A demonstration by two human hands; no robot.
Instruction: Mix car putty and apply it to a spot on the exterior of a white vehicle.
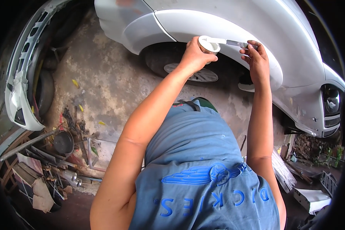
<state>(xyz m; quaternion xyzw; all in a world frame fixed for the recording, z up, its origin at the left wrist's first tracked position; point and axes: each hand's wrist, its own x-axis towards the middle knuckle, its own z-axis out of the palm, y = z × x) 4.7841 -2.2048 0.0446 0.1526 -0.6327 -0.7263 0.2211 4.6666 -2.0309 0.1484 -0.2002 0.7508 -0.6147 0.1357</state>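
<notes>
My left hand (195,57) is wrapped round a small round can (209,47) with white material inside, held in front of the car's wheel arch. In the fingers of my right hand (256,55) is a slim tool (233,43) with a white end and a grey shaft. Its white end reaches over the can's mouth from the right. Whether it is a brush or a spatula, I cannot make out. Just beyond both hands curves the silver-grey fender (222,25) of a car, with a wheel (197,73) below it.
A detached bumper (17,92) stands at the far left. Scrap metal and a round dark pan (63,142) lie at the lower left. The concrete floor (99,76) is stained, with several yellow leaves. A white box-like part (312,200) lies at the lower right.
</notes>
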